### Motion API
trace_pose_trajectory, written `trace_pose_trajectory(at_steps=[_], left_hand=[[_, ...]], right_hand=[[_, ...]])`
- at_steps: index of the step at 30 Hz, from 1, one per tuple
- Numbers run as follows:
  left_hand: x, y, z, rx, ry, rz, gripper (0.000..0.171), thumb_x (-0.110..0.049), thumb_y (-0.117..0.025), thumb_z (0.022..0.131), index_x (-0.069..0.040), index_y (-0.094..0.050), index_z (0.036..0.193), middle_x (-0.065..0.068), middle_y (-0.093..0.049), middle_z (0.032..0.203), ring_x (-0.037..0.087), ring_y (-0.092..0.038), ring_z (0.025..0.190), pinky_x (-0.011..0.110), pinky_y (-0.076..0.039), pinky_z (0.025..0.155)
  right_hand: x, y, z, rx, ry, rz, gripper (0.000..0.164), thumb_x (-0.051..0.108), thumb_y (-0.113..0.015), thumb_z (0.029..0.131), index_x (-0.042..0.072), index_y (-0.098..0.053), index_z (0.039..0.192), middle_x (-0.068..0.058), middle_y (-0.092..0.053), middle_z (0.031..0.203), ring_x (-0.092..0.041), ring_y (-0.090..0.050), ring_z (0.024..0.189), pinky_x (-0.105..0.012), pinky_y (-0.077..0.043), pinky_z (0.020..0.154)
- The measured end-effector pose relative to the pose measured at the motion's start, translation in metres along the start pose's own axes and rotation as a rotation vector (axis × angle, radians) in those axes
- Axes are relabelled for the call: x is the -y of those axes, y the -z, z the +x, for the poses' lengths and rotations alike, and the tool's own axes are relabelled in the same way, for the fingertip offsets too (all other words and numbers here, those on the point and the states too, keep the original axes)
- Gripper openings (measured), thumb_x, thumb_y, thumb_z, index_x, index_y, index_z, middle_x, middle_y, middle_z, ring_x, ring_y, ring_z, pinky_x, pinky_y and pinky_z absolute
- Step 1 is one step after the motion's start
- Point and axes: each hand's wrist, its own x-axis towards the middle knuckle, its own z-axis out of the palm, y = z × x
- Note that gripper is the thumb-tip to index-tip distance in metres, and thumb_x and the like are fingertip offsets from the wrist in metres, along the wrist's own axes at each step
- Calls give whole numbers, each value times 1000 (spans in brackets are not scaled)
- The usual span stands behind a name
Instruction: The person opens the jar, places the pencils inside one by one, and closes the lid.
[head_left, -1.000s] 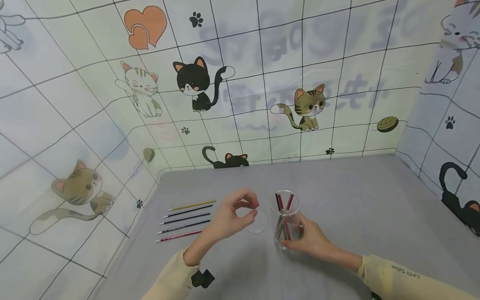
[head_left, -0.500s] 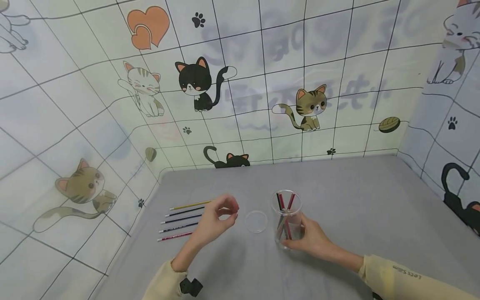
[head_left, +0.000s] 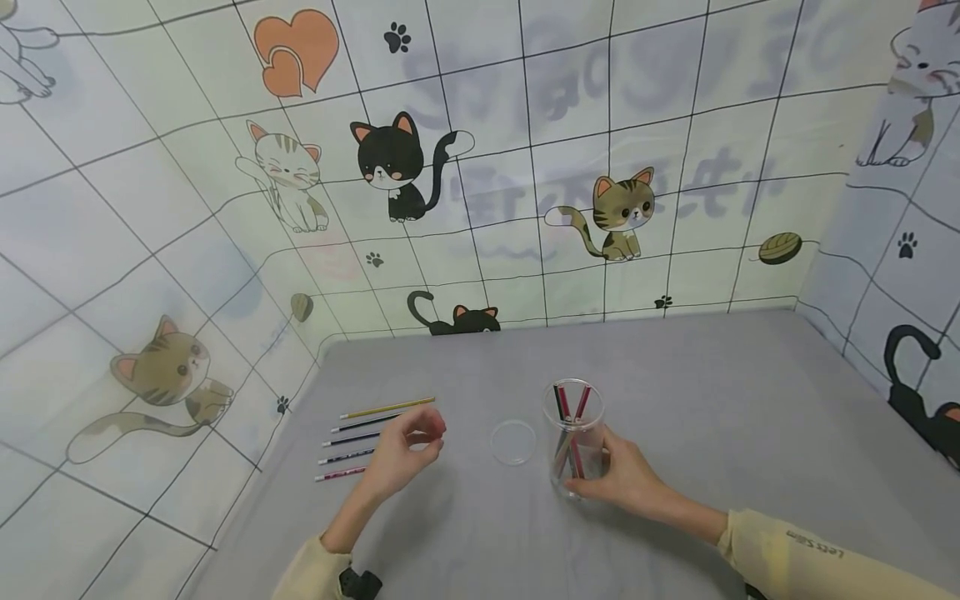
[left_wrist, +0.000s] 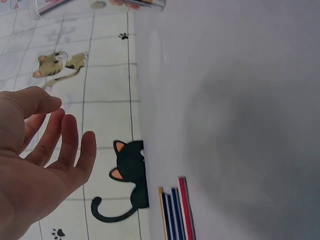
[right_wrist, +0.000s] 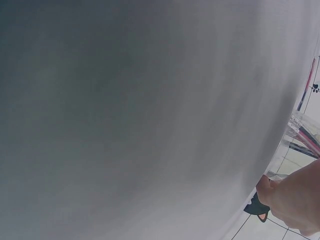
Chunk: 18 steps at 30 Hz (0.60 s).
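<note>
My left hand (head_left: 401, 457) hovers over the right ends of a row of pencils on the table, its fingers loosely bent and holding nothing. In the left wrist view the same hand (left_wrist: 50, 170) has its thumb near the fingertips. Yellow, dark and red pencils (head_left: 386, 407) lie side by side, some partly hidden behind that hand. With my right hand (head_left: 628, 482) I grip the lower part of a clear cylindrical jar (head_left: 557, 454) standing upright. Several red and dark pencils (head_left: 582, 402) lean inside it. At the right wrist view's edge, the right hand (right_wrist: 295, 200) is partly cut off.
A clear round lid (head_left: 513, 443) lies flat between the jar and the left hand. Grey cloth covers the table (head_left: 720, 400). Behind and at both sides stands a curtain with a cat print (head_left: 495, 192).
My left hand has moved left and a little down, away from the lid, toward the row of pencils. The right hand keeps its grip on the jar, which has stayed in place.
</note>
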Motion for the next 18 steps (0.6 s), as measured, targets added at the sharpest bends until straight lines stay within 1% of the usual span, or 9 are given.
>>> trace_pose_trajectory(at_steps=[2,6,9,14,18], left_hand=[[15,3,-2,-24,32,25,22,20,-67,81,5,-62,96,9,-63,92,38,-64,89,47,-56,83],[46,8,-4,-64,69,71,26,18,-70,79,-2,-64,95,5,-63,90,29,-65,88,46,-56,82],[54,12,-6,-75,92,88,27,17,-72,79,-5,-64,94,5,-64,90,29,-65,88,48,-55,82],[65,17,-11,-74,152,109,27,17,-71,80,-6,-65,94,11,-66,92,28,-65,91,52,-53,85],[71,20,-15,-69,162,125,26,16,-71,80,-7,-66,93,16,-67,95,29,-65,91,53,-53,86]], right_hand=[[0,0,0,1,2,4,67,23,-93,69,9,-58,124,1,-68,114,-24,-64,106,-51,-52,90],[0,1,0,2,0,9,68,23,-93,69,10,-57,125,1,-68,114,-25,-63,106,-52,-52,91],[0,0,0,1,-1,5,68,23,-93,69,9,-57,125,0,-68,114,-25,-63,106,-52,-52,90],[0,0,0,5,-4,-9,69,23,-93,69,8,-57,125,0,-68,115,-25,-63,106,-51,-52,90],[1,-1,0,1,3,-8,68,23,-93,69,8,-57,125,0,-68,114,-25,-64,105,-51,-51,90]])
